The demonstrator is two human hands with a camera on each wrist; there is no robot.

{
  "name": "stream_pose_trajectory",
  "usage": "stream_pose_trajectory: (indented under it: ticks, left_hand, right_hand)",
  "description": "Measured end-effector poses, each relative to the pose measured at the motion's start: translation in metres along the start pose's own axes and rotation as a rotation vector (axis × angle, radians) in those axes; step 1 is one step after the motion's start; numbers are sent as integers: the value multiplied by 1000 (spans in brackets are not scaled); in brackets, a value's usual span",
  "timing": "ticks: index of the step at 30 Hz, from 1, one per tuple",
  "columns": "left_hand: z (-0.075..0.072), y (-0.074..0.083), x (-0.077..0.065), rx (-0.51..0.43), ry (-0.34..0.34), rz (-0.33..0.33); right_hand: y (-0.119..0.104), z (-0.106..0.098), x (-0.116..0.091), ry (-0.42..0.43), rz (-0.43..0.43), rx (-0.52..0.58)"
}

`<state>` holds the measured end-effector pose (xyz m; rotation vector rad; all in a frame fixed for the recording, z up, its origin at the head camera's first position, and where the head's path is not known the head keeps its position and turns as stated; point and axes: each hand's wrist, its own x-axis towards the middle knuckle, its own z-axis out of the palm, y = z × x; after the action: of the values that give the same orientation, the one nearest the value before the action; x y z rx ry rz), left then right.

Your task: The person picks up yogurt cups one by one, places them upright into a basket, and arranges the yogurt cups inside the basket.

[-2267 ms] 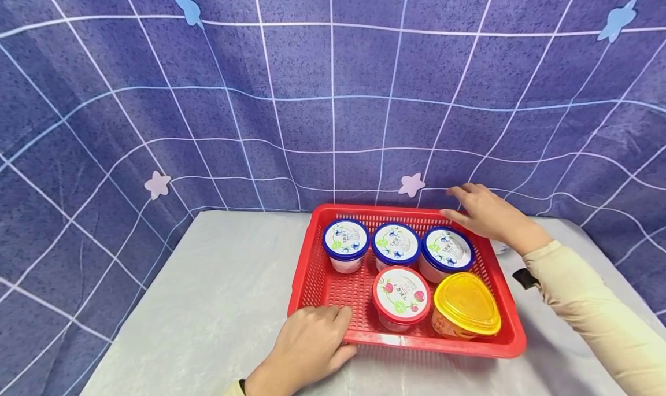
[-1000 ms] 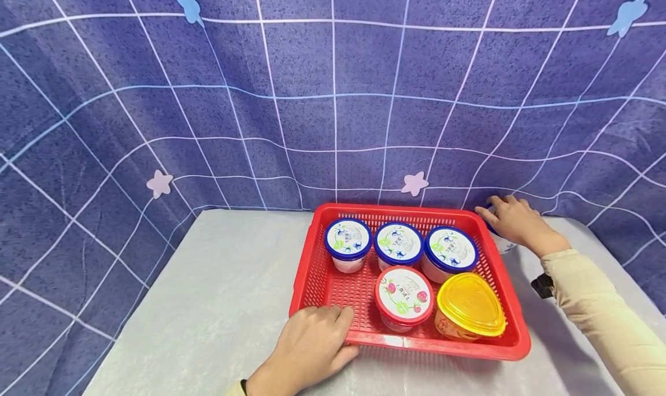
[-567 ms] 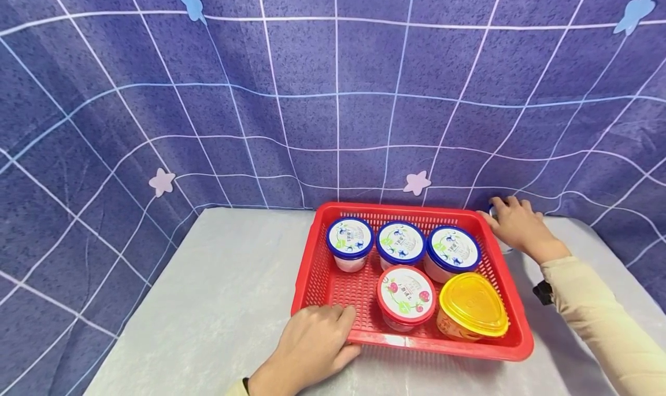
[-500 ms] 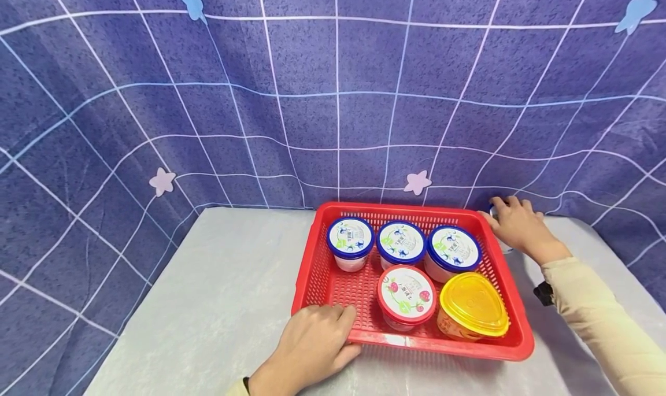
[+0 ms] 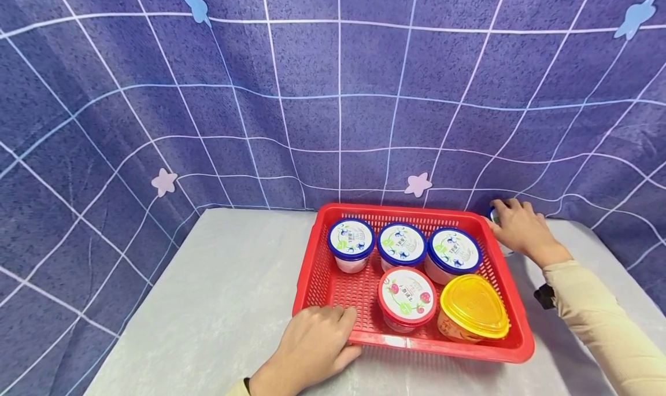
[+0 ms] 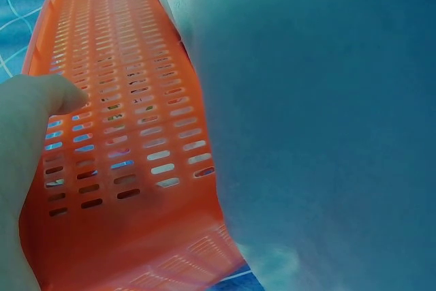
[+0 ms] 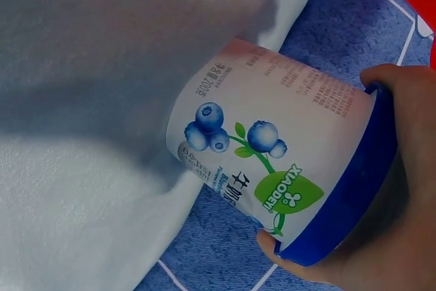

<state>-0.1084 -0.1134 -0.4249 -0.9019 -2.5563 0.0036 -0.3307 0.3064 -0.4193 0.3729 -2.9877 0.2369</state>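
Note:
In the head view my right hand (image 5: 522, 228) is at the back right of the table, outside the basket, on a blueberry yogurt tub. The right wrist view shows that tub (image 7: 272, 148), pale with a blue lid, gripped at the lid between thumb and fingers. My left hand (image 5: 312, 341) grips the near left rim of the red plastic basket (image 5: 512, 351), thumb below the rim. Inside it stand three blue-lidded blueberry tubs (image 5: 402, 243) in the back row. In front of them are a red-lidded berry tub (image 5: 407, 295) and a yellow-lidded tub (image 5: 476, 304).
A grey-white cloth covers the table (image 5: 218, 286), which extends left of the basket. Behind it hangs a blue curtain (image 5: 291, 124) with a grid and stars, close to the basket's back rim and to the right hand.
My right hand has moved right from above the basket's back right corner to the tub outside and taken hold of it. The left hand stays on the basket rim.

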Motion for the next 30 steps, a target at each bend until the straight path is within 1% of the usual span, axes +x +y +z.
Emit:
stream_pose_trajectory:
  ticks: [5,13,22,30]
  left_hand:
    - [-1,0,0,-2,-11,0]
    - [0,1,0,-3,-11,0]
    - [2,0,-2,16,8,1]
    - [1,0,-1,14,6,4]
  right_hand:
    - [0,-4,-1,1,3,-3]
    - [-2,-17,-5,96,-11,-7]
    - [-11,-29,-9,142,-20,5]
    - [-14,-42,-11,225,-44,1]
